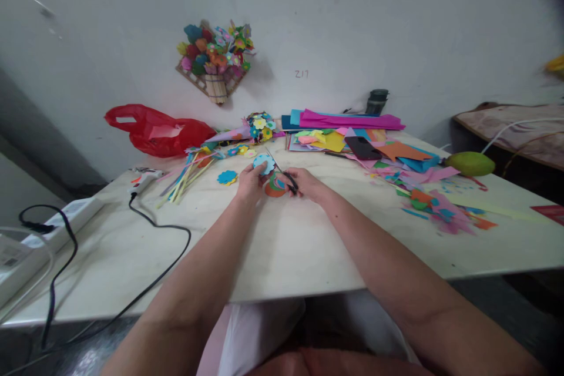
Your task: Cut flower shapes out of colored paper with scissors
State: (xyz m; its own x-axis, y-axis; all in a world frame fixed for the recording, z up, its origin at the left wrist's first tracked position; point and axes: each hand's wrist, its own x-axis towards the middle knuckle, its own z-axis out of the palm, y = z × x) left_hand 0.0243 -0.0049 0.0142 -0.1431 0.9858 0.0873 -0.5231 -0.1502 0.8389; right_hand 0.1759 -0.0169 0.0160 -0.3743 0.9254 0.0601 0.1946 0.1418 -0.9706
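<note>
My left hand (252, 181) pinches a light blue scalloped paper flower (263, 163) just above the table. Black-handled scissors (289, 181) are in my right hand (304, 183), fingers wrapped round the handles, with the blades pointing up and left beside the flower's edge. Below and between the hands lie colored paper circles (274, 189), orange and green among them, partly hidden by the scissors and fingers. A blue scalloped paper flower (227, 177) rests on the table left of my left hand, with a yellow one showing under it.
Paper strips (185, 179), a glue gun (145, 181) with a black cord and a red plastic bag (161, 132) lie left. Paper scraps (445, 208), a phone (362, 148) and a green oval fruit-like object (470, 163) lie right. Folded paper (348, 120) lines the back.
</note>
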